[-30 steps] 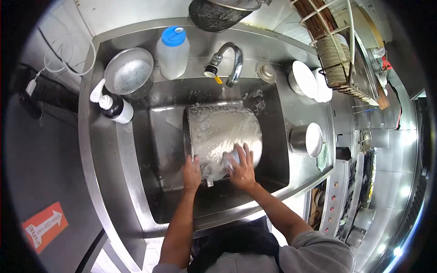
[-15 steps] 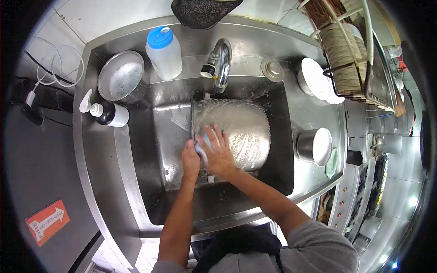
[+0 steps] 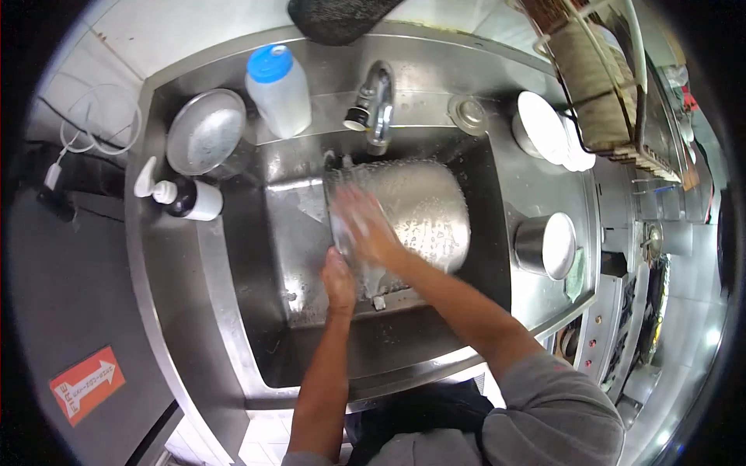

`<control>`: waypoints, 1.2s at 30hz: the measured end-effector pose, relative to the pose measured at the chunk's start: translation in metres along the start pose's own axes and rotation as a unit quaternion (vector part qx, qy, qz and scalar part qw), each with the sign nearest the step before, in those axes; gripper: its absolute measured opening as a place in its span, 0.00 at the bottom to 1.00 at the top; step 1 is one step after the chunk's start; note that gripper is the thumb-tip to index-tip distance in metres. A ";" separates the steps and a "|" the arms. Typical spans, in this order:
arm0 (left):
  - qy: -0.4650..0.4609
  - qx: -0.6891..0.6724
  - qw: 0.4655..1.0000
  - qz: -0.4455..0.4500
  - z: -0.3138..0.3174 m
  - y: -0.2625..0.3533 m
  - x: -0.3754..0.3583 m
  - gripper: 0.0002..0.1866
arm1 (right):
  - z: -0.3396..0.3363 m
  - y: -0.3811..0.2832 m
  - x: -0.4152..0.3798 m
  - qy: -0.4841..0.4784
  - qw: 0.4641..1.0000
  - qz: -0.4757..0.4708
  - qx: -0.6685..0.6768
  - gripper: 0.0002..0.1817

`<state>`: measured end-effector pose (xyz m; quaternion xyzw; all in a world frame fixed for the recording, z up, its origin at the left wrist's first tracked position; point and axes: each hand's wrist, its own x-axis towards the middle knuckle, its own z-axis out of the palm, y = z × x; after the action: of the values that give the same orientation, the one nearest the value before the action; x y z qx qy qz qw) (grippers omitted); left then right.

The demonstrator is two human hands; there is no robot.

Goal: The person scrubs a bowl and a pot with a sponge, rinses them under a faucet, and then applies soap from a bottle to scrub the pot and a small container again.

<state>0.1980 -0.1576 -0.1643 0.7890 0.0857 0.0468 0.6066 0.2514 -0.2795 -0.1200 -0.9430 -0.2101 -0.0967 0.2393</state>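
Observation:
A large metal pot (image 3: 431, 210) lies on its side in the sink, its wall wet and streaked with suds. My left hand (image 3: 337, 281) is closed on the pot's rim at the near left. My right hand (image 3: 367, 227) lies on the upper left part of the pot wall, smeared by motion, fingers pointing away from me. A pale sponge shows under this palm in the earlier view; now it is mostly hidden by the hand and the blur. The faucet (image 3: 380, 109) stands just beyond the pot.
Round the dark sink basin (image 3: 486, 233) stand a pump bottle (image 3: 194, 198), a metal bowl (image 3: 206, 132), a blue-lidded plastic jug (image 3: 280, 93), white bowls (image 3: 538, 128) and a metal container (image 3: 545, 245). A wire rack (image 3: 598, 85) hangs at the upper right.
My right hand has slid up the pot wall, away from me. The pot has turned slightly, and my left hand has shifted a little right and nearer me along the rim.

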 end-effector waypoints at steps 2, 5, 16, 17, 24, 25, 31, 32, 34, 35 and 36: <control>-0.027 0.011 0.999 -0.012 -0.003 0.001 -0.001 0.20 | 0.020 0.045 0.093 -0.146 0.972 0.160 0.092 0.33; -0.055 0.019 0.998 -0.034 -0.011 0.024 -0.002 0.18 | 0.018 0.031 0.069 -0.141 0.969 0.187 0.078 0.30; -0.066 0.087 0.994 -0.030 -0.013 0.004 -0.019 0.15 | 0.010 0.075 -0.055 0.182 0.944 0.147 -0.233 0.29; -0.078 0.038 0.996 -0.030 -0.023 0.004 -0.033 0.15 | 0.003 0.068 -0.065 0.181 0.944 0.147 -0.234 0.29; -0.097 0.121 0.987 -0.048 -0.010 0.029 0.019 0.13 | -0.079 0.099 -0.063 0.057 0.939 0.309 -0.143 0.27; -0.083 0.121 0.988 -0.047 -0.011 0.032 0.019 0.13 | -0.069 0.081 -0.061 0.088 0.959 0.219 -0.156 0.26; -0.055 0.112 0.992 -0.011 -0.023 0.018 -0.035 0.14 | -0.008 -0.037 -0.011 -0.085 0.995 0.051 -0.015 0.38; -0.070 0.084 0.993 -0.053 -0.025 0.018 -0.039 0.12 | -0.002 -0.023 0.015 -0.055 0.996 0.035 0.068 0.34; -0.077 0.059 0.990 -0.100 -0.026 0.019 -0.043 0.10 | 0.030 0.026 0.055 -0.153 0.984 0.032 0.083 0.32; -0.068 0.063 0.991 -0.095 -0.025 0.022 -0.039 0.10 | 0.040 0.036 0.064 -0.244 0.965 0.036 0.089 0.29; -0.061 0.066 0.992 -0.087 -0.025 0.025 -0.036 0.09 | 0.032 0.026 0.052 -0.245 0.965 0.032 0.091 0.29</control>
<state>0.1606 -0.1468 -0.1327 0.8184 0.1199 -0.0598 0.5588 0.3120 -0.2666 -0.1443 -0.9183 -0.2398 0.1642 0.2689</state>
